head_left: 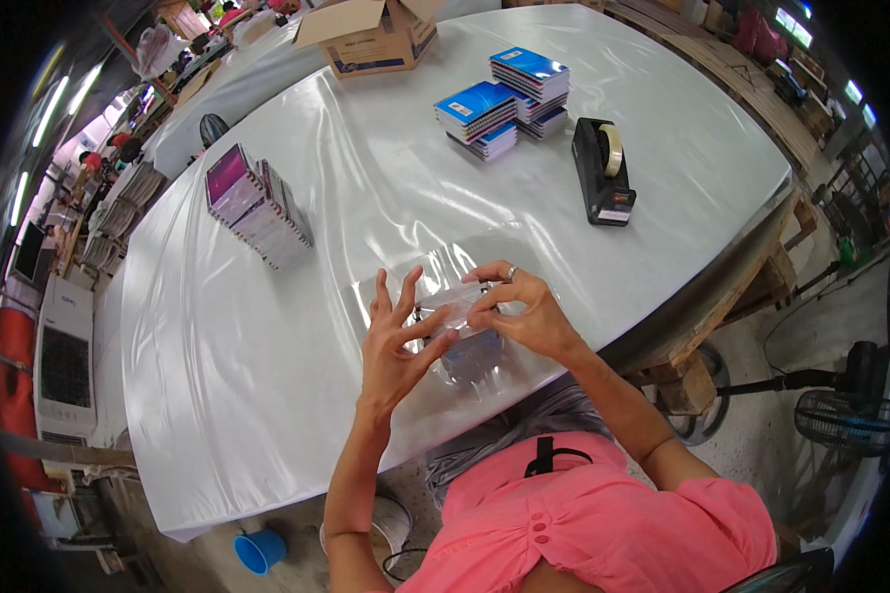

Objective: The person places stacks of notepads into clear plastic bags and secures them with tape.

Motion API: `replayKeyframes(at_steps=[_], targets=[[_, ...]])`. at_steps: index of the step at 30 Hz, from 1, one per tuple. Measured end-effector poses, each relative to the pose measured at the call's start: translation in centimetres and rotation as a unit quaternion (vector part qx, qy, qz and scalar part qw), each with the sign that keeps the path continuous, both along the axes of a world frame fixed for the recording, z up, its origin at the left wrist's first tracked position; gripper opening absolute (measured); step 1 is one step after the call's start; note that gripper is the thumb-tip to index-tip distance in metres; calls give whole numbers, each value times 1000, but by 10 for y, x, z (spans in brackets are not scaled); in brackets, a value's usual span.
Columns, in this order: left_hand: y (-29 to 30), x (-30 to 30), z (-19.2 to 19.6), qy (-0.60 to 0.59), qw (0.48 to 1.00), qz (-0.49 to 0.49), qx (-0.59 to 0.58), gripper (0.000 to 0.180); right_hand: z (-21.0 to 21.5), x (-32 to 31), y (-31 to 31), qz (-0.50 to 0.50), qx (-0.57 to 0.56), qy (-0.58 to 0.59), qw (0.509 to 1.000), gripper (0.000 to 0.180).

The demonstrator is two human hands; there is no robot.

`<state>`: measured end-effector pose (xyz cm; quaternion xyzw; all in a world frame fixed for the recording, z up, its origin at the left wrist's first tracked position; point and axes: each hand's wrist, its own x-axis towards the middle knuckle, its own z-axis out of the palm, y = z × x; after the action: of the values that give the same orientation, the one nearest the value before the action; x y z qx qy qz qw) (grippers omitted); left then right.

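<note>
At the near edge of the table, a small pack in clear plastic film [458, 305] lies between my two hands. Dark bits show at its ends; what is inside cannot be made out under the glare. My left hand [394, 341] has its thumb and index finger closing on the film's near left side, its other fingers raised and spread. From the right, my right hand [520, 311], with a ring on one finger, pinches the film at the pack's right end. More clear plastic [475, 358] lies flat beneath, with a bluish patch showing through.
A black tape dispenser [603, 173] stands to the right. Stacks of blue spiral notebooks [509, 99] sit farther back. At left stands a stack of purple-covered spiral notebooks [259, 208]. An open cardboard box [376, 44] is at the far edge. A blue bucket [259, 550] is on the floor.
</note>
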<state>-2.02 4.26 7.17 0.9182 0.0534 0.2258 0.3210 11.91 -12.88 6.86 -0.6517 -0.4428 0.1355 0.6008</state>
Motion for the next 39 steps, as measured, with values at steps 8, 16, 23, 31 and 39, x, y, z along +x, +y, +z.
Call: replayKeyframes(at_steps=[8,16,23,31,39], targets=[[0,18,4,-71,993,33,-85,72,5,6,7,-72,-48,-133,987,18],[35,45,23,207,875,-133,-416,60,5,18,15,-24,-26,-6,999,20],[14,27,22,248,866,-46,-432,47,4,40,17,82,-62,127,987,44],[5,40,19,163,912,-28,-376,35,16,46,22,142,-106,133,975,43],[-13,28,59,-127,947,127,-266,71,13,44,15,124,-117,154,973,44]])
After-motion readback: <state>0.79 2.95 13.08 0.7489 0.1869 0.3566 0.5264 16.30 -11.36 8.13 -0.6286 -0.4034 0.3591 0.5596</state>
